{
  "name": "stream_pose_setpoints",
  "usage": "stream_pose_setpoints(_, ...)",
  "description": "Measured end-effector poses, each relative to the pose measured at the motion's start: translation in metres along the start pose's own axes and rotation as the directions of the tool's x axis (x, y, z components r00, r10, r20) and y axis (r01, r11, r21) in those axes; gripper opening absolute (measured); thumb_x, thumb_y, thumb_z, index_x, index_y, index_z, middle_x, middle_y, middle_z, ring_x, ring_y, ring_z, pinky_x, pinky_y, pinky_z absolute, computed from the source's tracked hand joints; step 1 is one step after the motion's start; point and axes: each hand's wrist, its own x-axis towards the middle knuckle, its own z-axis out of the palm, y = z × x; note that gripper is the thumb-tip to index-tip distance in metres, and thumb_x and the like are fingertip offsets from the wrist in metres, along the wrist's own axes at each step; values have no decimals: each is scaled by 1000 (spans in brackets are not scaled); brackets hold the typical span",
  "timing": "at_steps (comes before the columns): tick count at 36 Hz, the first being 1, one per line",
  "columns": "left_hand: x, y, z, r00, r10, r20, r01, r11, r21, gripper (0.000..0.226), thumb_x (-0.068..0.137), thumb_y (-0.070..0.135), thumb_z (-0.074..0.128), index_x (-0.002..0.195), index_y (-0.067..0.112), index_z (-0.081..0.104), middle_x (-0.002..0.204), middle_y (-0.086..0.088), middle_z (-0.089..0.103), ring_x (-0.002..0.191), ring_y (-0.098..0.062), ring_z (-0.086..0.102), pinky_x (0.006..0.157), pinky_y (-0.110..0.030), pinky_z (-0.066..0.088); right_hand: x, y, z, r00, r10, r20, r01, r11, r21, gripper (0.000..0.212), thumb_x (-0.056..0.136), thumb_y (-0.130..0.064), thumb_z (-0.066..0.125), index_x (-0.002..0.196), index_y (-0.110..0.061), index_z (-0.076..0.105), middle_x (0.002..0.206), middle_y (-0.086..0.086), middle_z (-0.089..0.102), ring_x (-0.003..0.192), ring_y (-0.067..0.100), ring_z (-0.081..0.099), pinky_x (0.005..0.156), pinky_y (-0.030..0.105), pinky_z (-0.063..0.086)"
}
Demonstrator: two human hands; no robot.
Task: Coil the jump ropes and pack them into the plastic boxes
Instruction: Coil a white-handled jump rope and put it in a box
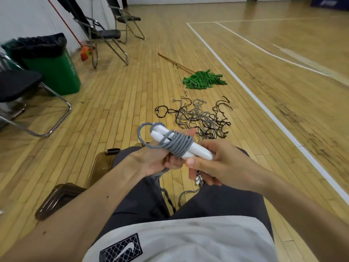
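Observation:
I hold a jump rope (175, 143) over my lap: two white handles side by side with grey cord wound round them several times and one loop sticking out at the far left. My left hand (151, 159) grips the bundle from below at its left end. My right hand (213, 163) grips the near ends of the handles, thumb on top. More grey cord (181, 197) hangs down between my knees. A tangled pile of grey and dark ropes (200, 118) lies on the floor ahead. Two brown transparent plastic boxes (58, 199) (102, 163) sit on the floor by my left leg.
A green mop (202, 80) lies on the wooden floor beyond the ropes. A green bin (51, 67) with a black liner and folding chairs (105, 33) stand at the left along the wall. White court lines (264, 108) run across the floor at the right.

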Motion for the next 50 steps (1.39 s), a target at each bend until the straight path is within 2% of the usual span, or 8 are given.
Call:
stream_pose_setpoints(9,-48,37,82,996,89,-12,-88,996,20,55,108,32,30,75,21,73,58,-6,52,43,-10,43,39,-19,33,5,12,-3,998,51,-41,-48,997,64,15,101,-21,60,103,-5,59,74,2,69,52,15,56,52,28,48)
stream_pose_setpoints(15,-52,34,88,998,-13,-65,12,1000,-11,41,108,39,29,77,16,43,50,5,31,39,-12,34,41,-24,29,12,27,-14,985,74,-155,-71,997,24,17,100,-22,62,102,-5,60,69,1,66,51,17,52,49,27,43)
stream_pose_setpoints(22,-55,27,91,997,29,-64,-23,995,92,36,108,42,32,87,16,46,54,4,28,42,-10,25,43,-23,26,17,47,-19,961,112,-252,-114,993,8,13,100,-24,62,98,-12,61,72,5,70,49,15,51,47,25,43)
stream_pose_setpoints(32,-58,24,97,989,23,-145,46,890,454,26,109,33,37,98,13,51,57,3,39,46,-15,47,54,-26,45,22,65,-18,937,128,-326,-199,960,-196,18,98,-30,66,84,-18,61,67,-3,72,48,9,53,51,24,43)
stream_pose_setpoints(35,-62,32,95,981,43,-191,89,771,630,25,107,33,43,89,17,49,63,-5,52,46,-16,58,55,-29,51,25,66,-15,927,147,-344,-240,939,-245,21,97,-33,66,82,-19,62,67,-2,72,47,7,53,52,30,44)
stream_pose_setpoints(40,-64,48,91,955,177,-240,167,348,922,32,105,37,44,94,10,59,74,-8,68,61,-17,67,67,-39,54,28,59,-18,923,215,-318,-315,899,-304,25,98,-37,64,81,-20,62,66,-3,70,45,1,54,48,22,42)
stream_pose_setpoints(45,-62,58,97,950,266,-165,185,-52,981,35,105,38,44,82,13,54,72,3,48,66,-15,49,59,-32,39,26,46,-24,903,381,-196,-428,834,-348,32,100,-38,61,82,-12,61,56,-3,67,41,9,53,46,21,42)
stream_pose_setpoints(50,-64,76,103,981,193,-10,55,-229,972,32,104,43,44,83,19,49,72,5,48,60,-8,46,53,-25,34,26,31,-25,849,519,-100,-500,727,-470,41,99,-37,58,75,-5,65,67,14,71,45,20,53,49,25,44)
